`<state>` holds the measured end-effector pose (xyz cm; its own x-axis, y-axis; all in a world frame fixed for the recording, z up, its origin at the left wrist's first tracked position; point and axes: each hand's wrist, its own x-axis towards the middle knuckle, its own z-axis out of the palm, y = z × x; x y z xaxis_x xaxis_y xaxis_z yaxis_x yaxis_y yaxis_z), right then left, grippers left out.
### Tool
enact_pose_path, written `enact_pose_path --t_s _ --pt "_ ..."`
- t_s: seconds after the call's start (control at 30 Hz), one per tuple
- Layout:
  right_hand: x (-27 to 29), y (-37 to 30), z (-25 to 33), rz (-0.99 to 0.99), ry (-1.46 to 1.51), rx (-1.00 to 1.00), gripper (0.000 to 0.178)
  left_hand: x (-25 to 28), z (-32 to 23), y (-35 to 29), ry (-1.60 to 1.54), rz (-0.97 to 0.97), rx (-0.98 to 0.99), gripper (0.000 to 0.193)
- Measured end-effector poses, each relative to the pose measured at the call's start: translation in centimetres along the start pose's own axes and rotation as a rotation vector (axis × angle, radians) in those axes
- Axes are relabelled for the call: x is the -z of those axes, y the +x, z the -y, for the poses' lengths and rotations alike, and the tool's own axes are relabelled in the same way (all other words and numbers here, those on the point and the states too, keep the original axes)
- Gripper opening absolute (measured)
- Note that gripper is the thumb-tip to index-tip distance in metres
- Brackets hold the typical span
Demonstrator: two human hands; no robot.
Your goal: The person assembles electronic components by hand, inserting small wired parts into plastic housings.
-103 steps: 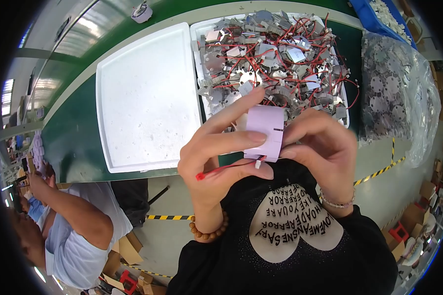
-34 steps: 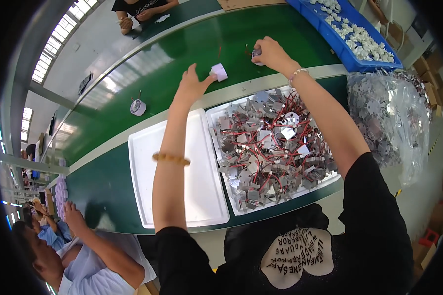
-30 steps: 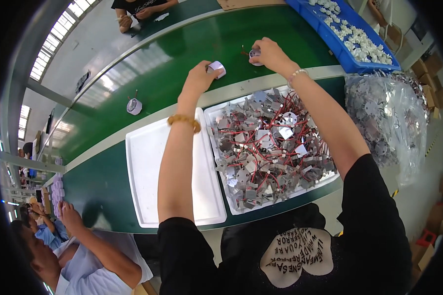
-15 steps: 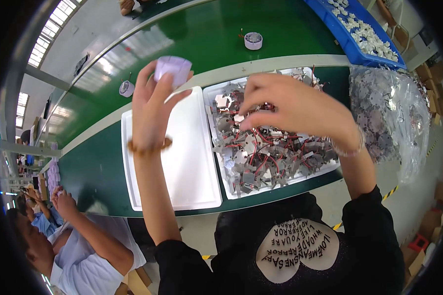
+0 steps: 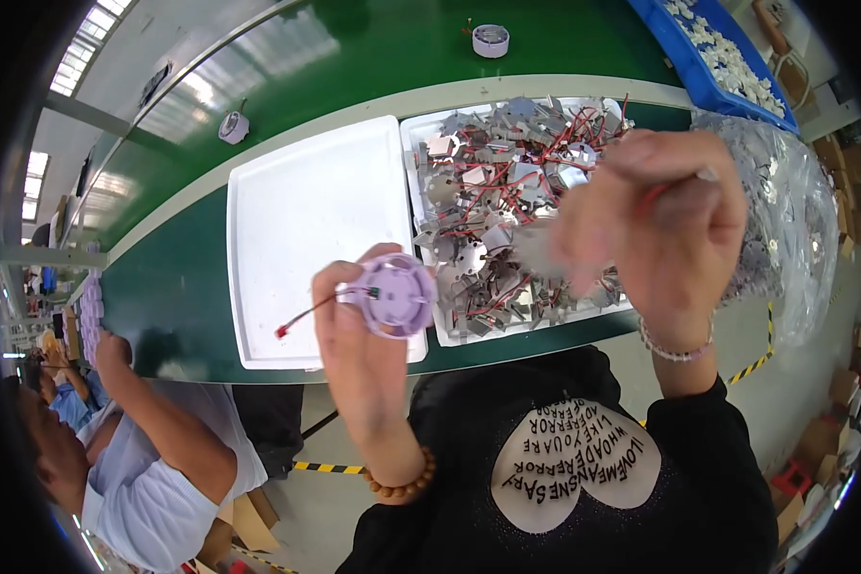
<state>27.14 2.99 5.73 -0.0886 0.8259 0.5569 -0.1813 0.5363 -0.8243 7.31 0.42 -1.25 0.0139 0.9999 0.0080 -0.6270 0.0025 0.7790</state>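
Note:
My left hand (image 5: pixel 359 368) grips a round lilac plastic housing (image 5: pixel 402 301), its open inner side turned up. A short lead with a red connector (image 5: pixel 282 331) sticks out of it to the left. My right hand (image 5: pixel 684 230) is raised over the right part of the parts tray (image 5: pixel 413 139), its fingers curled and blurred. At its fingertips is a smeared grey metal plate (image 5: pixel 536 251), and red wire shows within the palm. Loose grey metal plates with red wires (image 5: pixel 488 225) fill that tray. A white tray (image 5: pixel 306 220) lies beside it, behind my left hand.
Two more lilac round units, one left (image 5: pixel 233 127) and one far (image 5: pixel 490 40), stand on the green surface. A blue bin (image 5: pixel 775 117) of white pieces and a clear bag (image 5: pixel 794 230) of metal plates are at right. A co-worker (image 5: pixel 153 478) sits at left.
My left hand has come down toward me, turning the lilac housing so its inside and lead show. My right hand has moved right and up off the parts, with a grey plate at its fingertips.

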Motion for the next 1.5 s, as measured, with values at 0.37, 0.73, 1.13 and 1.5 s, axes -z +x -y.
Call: enact_pose_path --t_s 0.37,0.73,1.13,1.5 --pt "-0.8 -4.1 1.2 0.198 -0.634 -0.05 0.034 -3.4 0.9 -1.1 0.04 0.158 -0.016 0.026" --pt "-2.3 -6.4 0.5 -0.122 -0.578 -0.147 0.021 -5.1 2.3 -1.7 0.148 0.101 -0.141 0.027" --pt "-1.9 -6.9 0.2 -0.158 -0.423 -0.275 0.019 -4.5 2.4 -1.9 0.318 0.122 -0.254 0.029" --pt "-1.0 -7.1 -0.2 -0.105 -0.099 -0.375 0.018 -4.2 3.2 -1.3 0.194 0.246 -0.246 0.022"
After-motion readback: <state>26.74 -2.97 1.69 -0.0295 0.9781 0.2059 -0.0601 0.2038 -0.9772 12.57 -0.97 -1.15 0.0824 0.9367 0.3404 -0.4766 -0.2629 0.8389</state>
